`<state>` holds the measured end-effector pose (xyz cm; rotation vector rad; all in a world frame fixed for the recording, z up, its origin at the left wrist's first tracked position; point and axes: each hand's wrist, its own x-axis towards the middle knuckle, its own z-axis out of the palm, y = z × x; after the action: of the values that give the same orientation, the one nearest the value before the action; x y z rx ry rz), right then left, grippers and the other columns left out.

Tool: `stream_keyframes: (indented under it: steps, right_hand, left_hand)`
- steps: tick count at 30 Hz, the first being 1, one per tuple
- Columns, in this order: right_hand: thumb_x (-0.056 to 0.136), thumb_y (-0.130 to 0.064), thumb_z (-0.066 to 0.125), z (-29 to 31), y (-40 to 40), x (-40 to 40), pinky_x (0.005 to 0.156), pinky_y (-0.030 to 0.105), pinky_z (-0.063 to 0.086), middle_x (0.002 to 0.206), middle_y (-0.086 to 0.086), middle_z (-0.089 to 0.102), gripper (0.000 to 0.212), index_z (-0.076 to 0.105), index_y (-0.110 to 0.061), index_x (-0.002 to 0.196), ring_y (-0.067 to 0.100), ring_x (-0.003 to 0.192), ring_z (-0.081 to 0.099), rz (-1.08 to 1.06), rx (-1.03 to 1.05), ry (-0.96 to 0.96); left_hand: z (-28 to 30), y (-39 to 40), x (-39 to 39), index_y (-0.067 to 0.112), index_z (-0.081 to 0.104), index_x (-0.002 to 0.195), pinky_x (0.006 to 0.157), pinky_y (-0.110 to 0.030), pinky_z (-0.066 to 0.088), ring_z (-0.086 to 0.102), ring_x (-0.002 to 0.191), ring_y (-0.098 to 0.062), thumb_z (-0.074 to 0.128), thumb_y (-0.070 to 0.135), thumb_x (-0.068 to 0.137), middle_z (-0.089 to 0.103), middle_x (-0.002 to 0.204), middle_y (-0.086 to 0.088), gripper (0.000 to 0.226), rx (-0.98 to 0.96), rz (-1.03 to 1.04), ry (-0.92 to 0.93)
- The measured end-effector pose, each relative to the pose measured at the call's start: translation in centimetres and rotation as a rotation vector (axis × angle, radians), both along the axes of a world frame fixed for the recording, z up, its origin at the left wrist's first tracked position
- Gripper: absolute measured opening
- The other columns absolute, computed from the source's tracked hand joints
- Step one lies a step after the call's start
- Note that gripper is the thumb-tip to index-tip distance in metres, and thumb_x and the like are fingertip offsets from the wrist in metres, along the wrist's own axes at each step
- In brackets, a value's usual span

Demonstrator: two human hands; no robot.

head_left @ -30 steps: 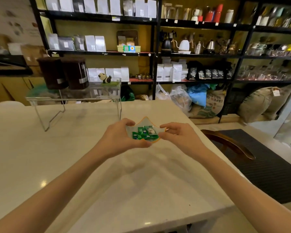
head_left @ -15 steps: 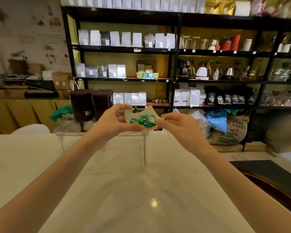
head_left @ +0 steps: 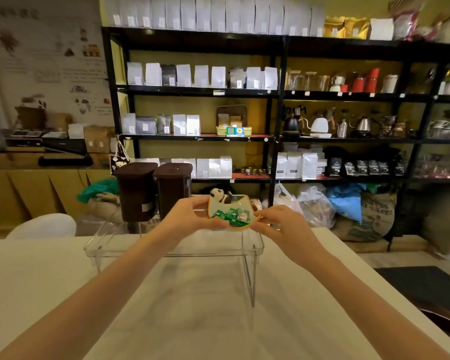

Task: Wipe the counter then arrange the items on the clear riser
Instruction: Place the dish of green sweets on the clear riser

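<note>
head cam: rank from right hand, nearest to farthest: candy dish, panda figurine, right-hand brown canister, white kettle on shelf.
1. Small orange-rimmed dish of green candies: held by the right hand.
2. Black-and-white panda figurine: just behind the dish.
3. Dark brown plastic canister: left, on the clear riser.
4. White kettle: far back on the black shelf.

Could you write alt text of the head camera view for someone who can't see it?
Two hands, left hand and right hand, hold a small candy dish over a clear riser carrying two brown canisters and a panda figurine.
</note>
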<state>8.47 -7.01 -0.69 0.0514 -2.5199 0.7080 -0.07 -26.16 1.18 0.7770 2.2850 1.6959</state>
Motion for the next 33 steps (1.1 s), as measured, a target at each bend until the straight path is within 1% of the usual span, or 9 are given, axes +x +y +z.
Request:
stream_keyframes:
  steps: [2,5,9,13,18,23,28,31,33]
  right_hand:
    - [0.083,-0.033,0.062,0.0,0.5,-0.8,0.085,0.024,0.041,0.114,0.003,0.061,0.031,0.066,-0.02,0.11,0.01,0.097,0.051,-0.017,0.031,0.026]
    - [0.08,-0.036,0.064,0.2,1.2,-2.0,0.085,0.024,0.038,0.117,0.003,0.057,0.031,0.068,-0.023,0.107,0.015,0.11,0.047,-0.041,0.1,0.027]
    - [0.078,-0.041,0.064,0.5,1.6,-3.3,0.08,0.029,0.038,0.106,0.0,0.067,0.033,0.069,-0.024,0.106,0.01,0.099,0.038,-0.031,0.203,0.006]
    - [0.079,-0.042,0.062,0.9,1.5,-4.0,0.083,0.034,0.038,0.102,-0.002,0.069,0.035,0.07,-0.023,0.106,0.009,0.094,0.035,-0.026,0.271,0.006]
    - [0.08,-0.042,0.061,0.8,1.3,-4.5,0.086,0.033,0.037,0.11,-0.003,0.067,0.034,0.069,-0.023,0.108,0.014,0.106,0.041,-0.026,0.268,-0.018]
    - [0.081,-0.043,0.06,0.6,1.4,-4.6,0.083,0.027,0.032,0.113,-0.003,0.066,0.035,0.067,-0.024,0.11,0.013,0.108,0.041,-0.039,0.235,-0.039]
    - [0.083,-0.043,0.058,0.5,1.1,-4.6,0.09,0.032,0.037,0.114,-0.001,0.065,0.037,0.066,-0.022,0.112,0.015,0.112,0.042,-0.068,0.225,-0.067]
    - [0.084,-0.041,0.057,0.4,0.9,-4.5,0.094,0.035,0.037,0.117,0.001,0.063,0.037,0.064,-0.02,0.114,0.017,0.114,0.042,-0.073,0.192,-0.088]
    - [0.086,-0.039,0.055,0.4,0.8,-4.3,0.093,0.033,0.037,0.118,0.002,0.062,0.037,0.062,-0.02,0.117,0.017,0.114,0.042,-0.07,0.183,-0.098]
  left_hand:
    - [-0.1,0.2,-0.9,0.016,0.059,0.119,0.07,-0.018,0.056,0.067,0.096,-0.01,0.075,0.006,0.069,0.07,0.11,-0.001,0.053,-0.023,-0.026,-0.004]
    - [-0.4,0.6,-1.9,0.016,0.059,0.118,0.069,-0.017,0.056,0.067,0.093,-0.008,0.074,0.005,0.071,0.07,0.104,0.004,0.051,-0.049,-0.05,0.001]
    - [-0.5,0.8,-2.8,0.016,0.061,0.118,0.064,-0.012,0.056,0.065,0.089,-0.004,0.072,0.007,0.073,0.069,0.098,0.008,0.047,-0.101,-0.046,0.01]
    - [-0.5,0.9,-3.4,0.014,0.061,0.118,0.077,-0.021,0.054,0.065,0.101,-0.015,0.072,0.007,0.074,0.069,0.112,-0.001,0.046,-0.115,-0.024,-0.002]
    - [-0.5,1.0,-3.6,0.016,0.059,0.121,0.08,-0.024,0.052,0.063,0.102,-0.015,0.071,0.009,0.076,0.067,0.116,-0.002,0.047,-0.137,-0.014,-0.007]
    - [-0.8,1.1,-3.8,0.014,0.057,0.122,0.103,-0.041,0.046,0.061,0.113,-0.019,0.069,0.007,0.077,0.066,0.121,-0.006,0.047,-0.139,-0.023,-0.028]
    - [-0.7,1.4,-3.8,0.015,0.055,0.125,0.1,-0.03,0.045,0.059,0.112,-0.015,0.064,0.01,0.082,0.064,0.123,-0.002,0.044,-0.192,-0.056,0.0]
    - [-0.9,1.6,-3.9,0.015,0.052,0.128,0.106,-0.033,0.042,0.057,0.116,-0.015,0.063,0.014,0.083,0.063,0.126,-0.002,0.047,-0.235,-0.06,0.017]
    - [-0.8,1.7,-3.8,0.016,0.052,0.129,0.103,-0.031,0.041,0.056,0.117,-0.015,0.063,0.017,0.083,0.062,0.128,-0.001,0.046,-0.273,-0.045,0.023]
